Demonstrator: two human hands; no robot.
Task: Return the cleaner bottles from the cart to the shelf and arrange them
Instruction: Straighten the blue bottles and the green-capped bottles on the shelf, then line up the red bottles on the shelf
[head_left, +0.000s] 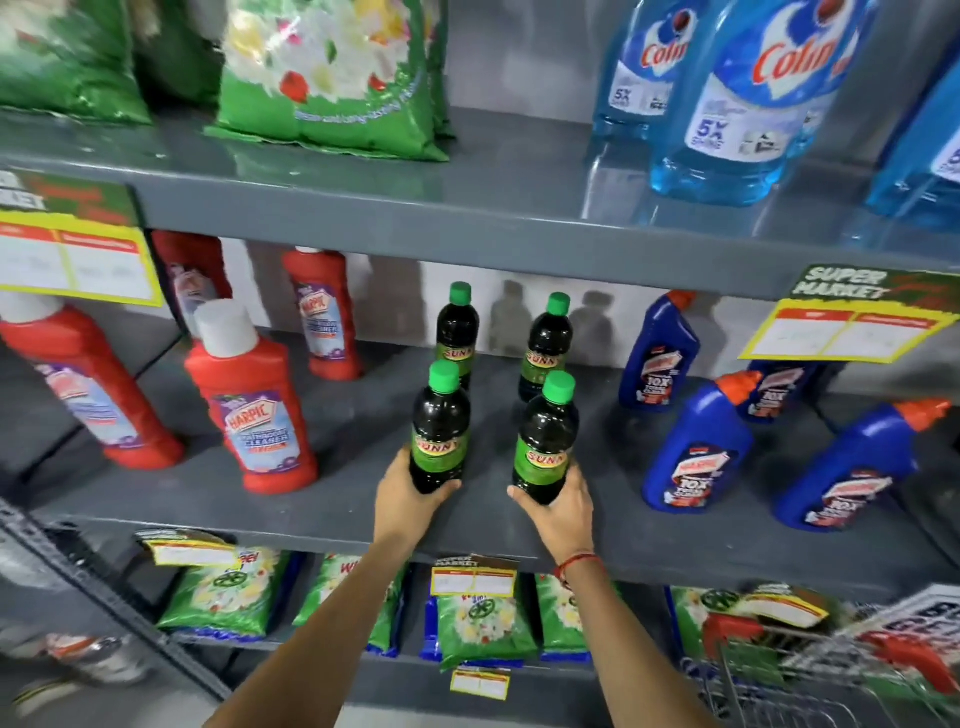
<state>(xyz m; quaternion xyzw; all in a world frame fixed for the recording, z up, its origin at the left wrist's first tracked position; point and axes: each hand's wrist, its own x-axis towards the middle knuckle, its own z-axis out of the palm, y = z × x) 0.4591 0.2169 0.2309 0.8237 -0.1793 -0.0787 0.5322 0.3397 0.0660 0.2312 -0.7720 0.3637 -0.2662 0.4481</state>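
Observation:
On the middle grey shelf (332, 499) stand dark cleaner bottles with green caps and green labels. My left hand (408, 499) grips the base of the front left bottle (440, 426). The front right bottle (546, 441) is held at its base by my right hand (561, 512). Both stand upright near the shelf's front edge. Behind them are two more of the same bottles, one at the back left (457, 332) and one at the back right (546, 345). A wire cart (810, 680) shows at the bottom right.
Red cleaner bottles (249, 405) stand left of the dark ones and blue angled-neck bottles (696, 447) to the right. Blue glass-cleaner bottles (753, 98) and green bags (332, 78) fill the top shelf. Green packets (483, 623) line the lower shelf. Yellow price tags (78, 260) hang from shelf edges.

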